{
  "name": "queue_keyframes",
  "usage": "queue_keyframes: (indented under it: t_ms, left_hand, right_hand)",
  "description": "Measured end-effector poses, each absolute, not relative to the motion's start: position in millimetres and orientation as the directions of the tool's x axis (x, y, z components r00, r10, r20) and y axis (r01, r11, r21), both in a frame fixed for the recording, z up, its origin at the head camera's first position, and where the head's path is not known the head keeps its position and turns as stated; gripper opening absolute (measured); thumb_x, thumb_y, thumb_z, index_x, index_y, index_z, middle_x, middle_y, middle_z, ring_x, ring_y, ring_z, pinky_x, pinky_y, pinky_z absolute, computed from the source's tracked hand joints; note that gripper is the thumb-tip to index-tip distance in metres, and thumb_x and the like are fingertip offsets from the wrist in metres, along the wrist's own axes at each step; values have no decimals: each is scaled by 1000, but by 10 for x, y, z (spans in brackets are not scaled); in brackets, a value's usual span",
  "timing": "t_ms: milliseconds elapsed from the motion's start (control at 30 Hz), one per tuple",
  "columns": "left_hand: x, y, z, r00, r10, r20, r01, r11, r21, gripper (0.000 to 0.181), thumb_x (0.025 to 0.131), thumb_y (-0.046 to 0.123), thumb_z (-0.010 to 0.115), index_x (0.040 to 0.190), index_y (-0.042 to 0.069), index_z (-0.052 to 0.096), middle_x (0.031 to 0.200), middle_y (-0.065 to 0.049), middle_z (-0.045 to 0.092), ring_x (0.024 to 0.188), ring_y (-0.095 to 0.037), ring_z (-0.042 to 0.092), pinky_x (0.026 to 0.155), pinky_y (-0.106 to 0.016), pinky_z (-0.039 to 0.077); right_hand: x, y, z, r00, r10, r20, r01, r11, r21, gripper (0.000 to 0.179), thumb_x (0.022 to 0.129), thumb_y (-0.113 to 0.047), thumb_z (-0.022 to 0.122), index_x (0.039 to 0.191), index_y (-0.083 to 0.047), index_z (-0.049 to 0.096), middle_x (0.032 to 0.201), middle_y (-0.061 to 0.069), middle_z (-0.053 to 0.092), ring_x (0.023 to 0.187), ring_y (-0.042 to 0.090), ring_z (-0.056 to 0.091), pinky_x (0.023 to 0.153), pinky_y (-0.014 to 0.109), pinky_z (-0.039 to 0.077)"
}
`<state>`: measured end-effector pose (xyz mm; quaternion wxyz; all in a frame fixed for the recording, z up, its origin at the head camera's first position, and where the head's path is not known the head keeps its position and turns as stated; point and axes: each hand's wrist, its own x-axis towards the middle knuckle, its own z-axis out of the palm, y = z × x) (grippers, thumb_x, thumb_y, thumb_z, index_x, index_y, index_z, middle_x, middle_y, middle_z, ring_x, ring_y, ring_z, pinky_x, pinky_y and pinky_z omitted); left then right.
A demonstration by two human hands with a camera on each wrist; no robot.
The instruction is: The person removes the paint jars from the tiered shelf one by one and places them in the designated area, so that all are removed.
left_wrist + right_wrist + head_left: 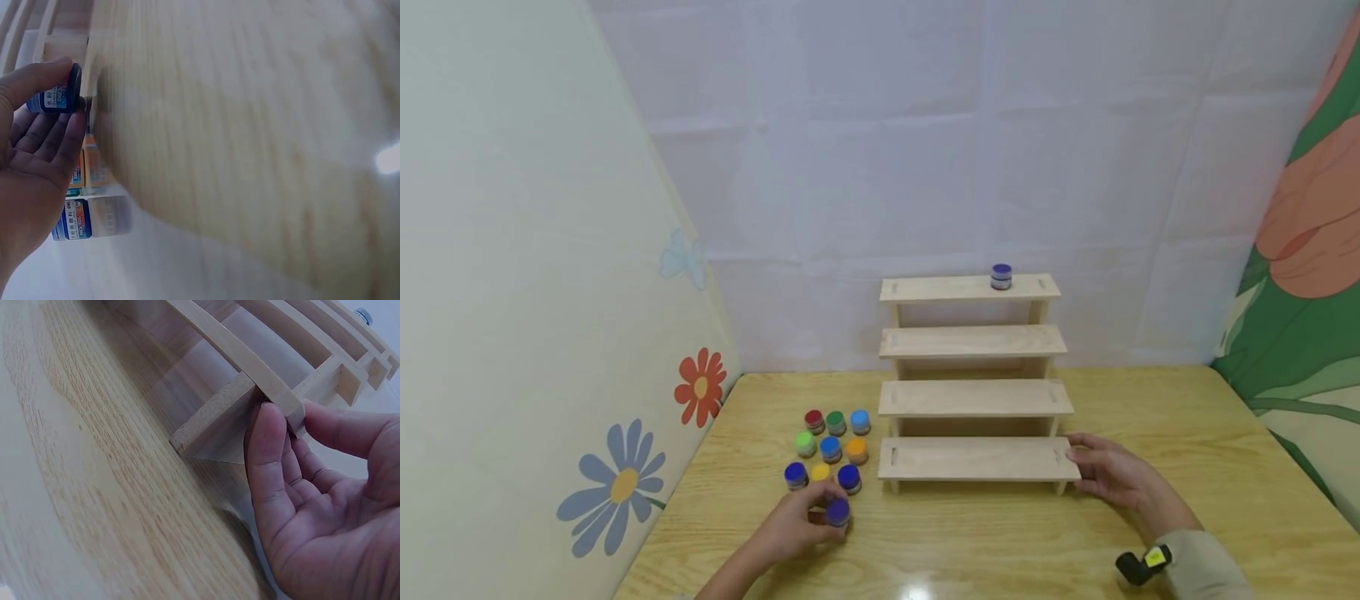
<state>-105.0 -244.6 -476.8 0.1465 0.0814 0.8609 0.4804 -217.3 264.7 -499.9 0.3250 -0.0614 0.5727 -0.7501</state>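
Observation:
Between thumb and fingers, my left hand point(797, 521) pinches a small purple-lidded paint jar point(838, 512) at the near side of the jar group. The left wrist view shows that paint jar point(55, 95) tipped on its side, its printed label visible. My right hand point(1112, 473) grips the right end of the lowest step of a wooden tiered shelf point(977, 460). In the right wrist view, thumb and fingers pinch the end of that step board point(275, 390). Another purple-lidded jar point(1002, 277) stands on the top step, right of its middle.
Left of the shelf, several paint jars stand in rows on the wooden table point(970, 542), among them a red-lidded jar point(814, 421), an orange-lidded jar point(857, 451) and a dark blue-lidded jar point(849, 477). A yellow-lidded jar point(822, 473) is partly behind my left hand. A white cloth point(925, 167) hangs behind.

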Motion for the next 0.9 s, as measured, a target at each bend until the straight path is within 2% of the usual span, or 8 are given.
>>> queue_keyframes:
  t_ms: [233, 467, 600, 800, 900]
  left_hand:
    - [-1052, -2437, -4798, -943, 295, -155, 29, 538, 843, 43, 80, 8, 85, 117, 6, 65, 113, -5, 65, 109, -27, 62, 91, -38, 59]
    - [-1046, -2428, -4817, -947, 273, -167, 21, 575, 818, 42, 79, 7, 86, 115, 9, 65, 114, -5, 63, 106, -24, 62, 91, -43, 57]
    - [-1041, -2420, -4814, -949, 272, -157, 36, 591, 806, 43, 78, 8, 86, 115, 10, 65, 114, -4, 63, 105, -22, 61, 88, -40, 57]
    - [-1035, -2429, -4782, -948, 280, -149, 50, 593, 804, 45, 79, 16, 88, 118, 11, 66, 115, -1, 65, 106, -22, 62, 87, -36, 58]
    - [-1041, -2438, -4714, -949, 280, -147, 40, 567, 823, 46, 80, 21, 87, 120, 9, 66, 116, -4, 67, 109, -25, 62, 88, -36, 59]
  right_hand:
    - [-2172, 2644, -4991, -783, -555, -281, 417, -132, -899, 26, 105, -11, 53, 131, -14, 49, 106, 2, 71, 93, 14, 70, 73, 25, 59]
    - [-2170, 2647, -4988, -777, -564, -280, 423, -137, -896, 23, 105, -11, 52, 127, -17, 51, 105, 2, 71, 93, 14, 70, 73, 25, 59]
    - [-2178, 2648, -4991, -775, -561, -291, 427, -126, -895, 25, 105, -12, 52, 130, -15, 48, 106, 1, 71, 94, 14, 69, 75, 25, 59]
    - [-2170, 2661, -4997, -775, -570, -272, 418, -140, -897, 18, 105, -11, 51, 122, -20, 52, 106, -1, 70, 95, 13, 69, 76, 25, 59]
    - [-2168, 2665, -5001, -772, -578, -265, 420, -151, -895, 17, 105, -11, 51, 119, -21, 53, 105, -1, 70, 94, 13, 69, 75, 25, 59]
